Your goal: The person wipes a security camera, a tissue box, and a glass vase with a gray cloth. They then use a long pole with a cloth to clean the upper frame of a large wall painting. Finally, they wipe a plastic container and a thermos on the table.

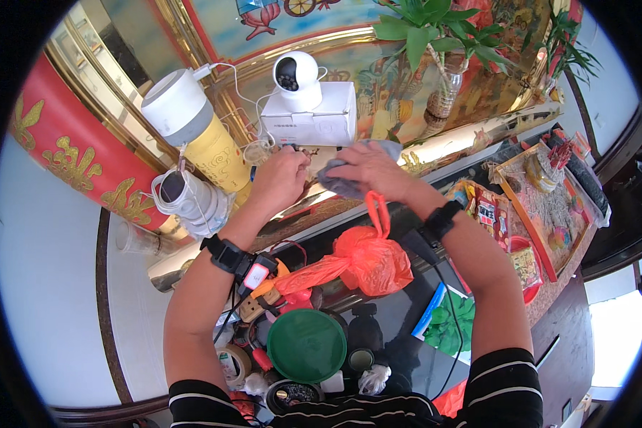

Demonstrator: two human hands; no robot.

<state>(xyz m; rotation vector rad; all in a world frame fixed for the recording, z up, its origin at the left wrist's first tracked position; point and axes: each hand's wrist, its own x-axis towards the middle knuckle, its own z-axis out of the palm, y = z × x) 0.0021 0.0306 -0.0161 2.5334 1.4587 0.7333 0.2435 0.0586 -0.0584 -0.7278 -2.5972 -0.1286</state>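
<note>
Both my arms reach forward over a dark glossy table to a ledge at the back. My right hand grips a grey cloth, which bunches below and behind the fingers on the ledge. To its left, my left hand is closed with its fingers curled. Small dark bits show at its fingertips, but I cannot make out what it holds. Just beyond the hands stands a white box with a white round camera on top. A small clear glass sits beside my left hand.
A yellow canister with a white top and a coiled white cable stand left. Below my hands lie a knotted red plastic bag and a green round lid. A bottled plant and a wooden tray are right.
</note>
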